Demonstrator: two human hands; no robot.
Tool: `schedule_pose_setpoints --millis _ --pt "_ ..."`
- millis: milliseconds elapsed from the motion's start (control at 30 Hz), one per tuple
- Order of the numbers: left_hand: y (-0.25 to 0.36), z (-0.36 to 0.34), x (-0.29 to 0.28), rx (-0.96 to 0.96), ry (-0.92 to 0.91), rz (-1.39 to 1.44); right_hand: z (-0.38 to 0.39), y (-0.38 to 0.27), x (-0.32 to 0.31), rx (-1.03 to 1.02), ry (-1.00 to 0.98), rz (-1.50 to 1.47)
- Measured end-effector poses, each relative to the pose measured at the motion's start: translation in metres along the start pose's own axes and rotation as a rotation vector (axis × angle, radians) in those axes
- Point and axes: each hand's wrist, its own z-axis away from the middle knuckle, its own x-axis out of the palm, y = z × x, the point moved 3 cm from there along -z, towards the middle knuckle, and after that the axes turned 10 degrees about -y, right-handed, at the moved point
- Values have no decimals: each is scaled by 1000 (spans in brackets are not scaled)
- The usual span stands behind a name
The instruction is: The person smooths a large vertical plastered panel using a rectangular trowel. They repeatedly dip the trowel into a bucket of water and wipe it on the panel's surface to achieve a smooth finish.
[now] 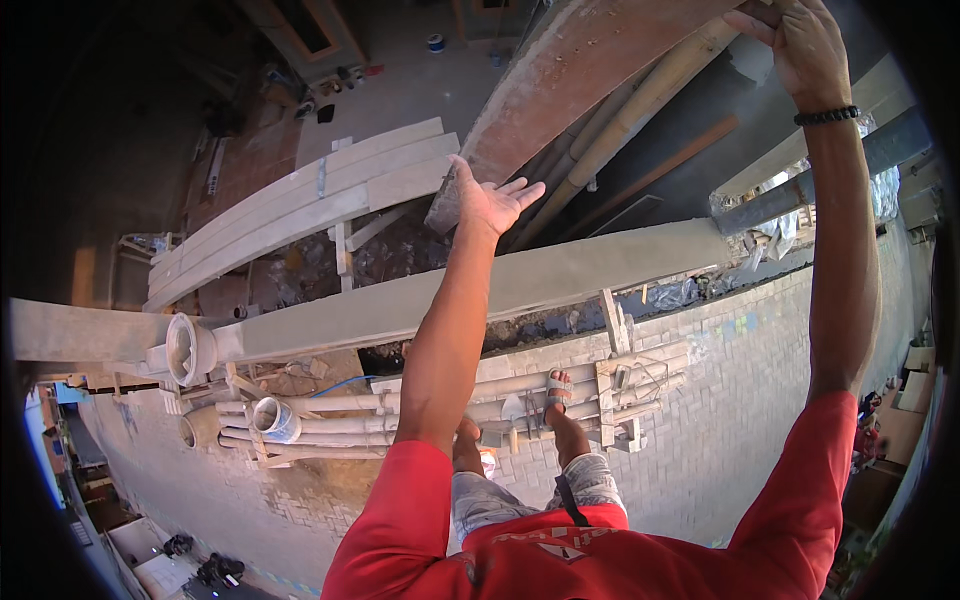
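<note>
My left hand [495, 205] is raised with palm upward and fingers spread, beside the lower end of a long, dusty reddish board [580, 70] that slants up to the top right. I cannot tell whether it touches the board. My right hand [800, 55] is high at the right, fingers gripping that board’s upper part, partly out of frame. Behind the board run bamboo poles [640, 110]. Below both hands a grey plastered beam [600, 255] crosses the view, with a white round fitting or bucket [189, 349] at its left.
My sandalled feet are on bamboo scaffolding [640, 395], where a white bucket [278, 420] also rests. Stacked pale planks [300, 212] lie at upper left. A paved ground [740, 350] is far below. A dark pipe [890, 150] is at the right; a small figure [868, 435] is at the far right.
</note>
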Motion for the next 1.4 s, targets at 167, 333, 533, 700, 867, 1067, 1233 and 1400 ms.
schedule_pose_setpoints --millis 167,333,533,700,867,1067,1233,1400 --pt "-18 79 -130 65 47 -479 -13 119 -7 176 -9 2" --pt "-1 258 -354 60 667 -682 16 228 12 315 74 64" --pt "-1 526 -500 -216 1314 -763 72 370 -3 393 138 247" --pt "-27 619 -496 -508 1581 -821 128 479 -20 493 355 288" --pt "-58 631 -511 -479 1326 -735 167 526 -20 654 446 417" --pt "-75 640 -526 -338 1181 -723 199 567 -18 781 440 434" --pt "-56 616 -534 -430 1207 -783 196 639 -117 781 378 386" --pt "-43 602 -515 -567 1244 -868 155 568 -121 836 378 575"
